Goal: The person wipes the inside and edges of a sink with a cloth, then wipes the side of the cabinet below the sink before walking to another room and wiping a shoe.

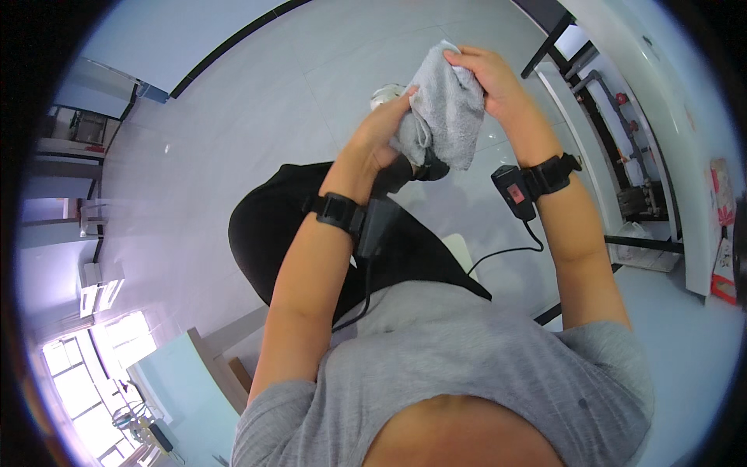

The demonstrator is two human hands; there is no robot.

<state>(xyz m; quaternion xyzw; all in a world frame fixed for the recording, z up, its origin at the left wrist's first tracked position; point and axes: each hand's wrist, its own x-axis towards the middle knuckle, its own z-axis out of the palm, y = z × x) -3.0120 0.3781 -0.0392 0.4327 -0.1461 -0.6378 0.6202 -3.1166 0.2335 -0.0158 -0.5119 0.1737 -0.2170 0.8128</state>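
Note:
A light grey terry cloth [449,111] hangs between my two hands, bunched and folded, above the floor. My right hand [493,76] pinches its upper right corner between thumb and fingers. Along the cloth's left side, my left hand [382,125] grips a gathered fold with the thumb on top. The fingers of the left hand are partly hidden behind the fabric. A white rounded object [386,95], perhaps a shoe, shows just beyond my left hand. Below the cloth a dark shoe or foot [433,168] is partly covered.
Glossy pale floor tiles [245,117] spread ahead and to the left. At right stands a white cabinet or counter [671,117] with exposed pipes [613,102] in its open lower part. Cables hang from the wrist devices [515,192]. A pale blue-green panel [187,385] stands at lower left.

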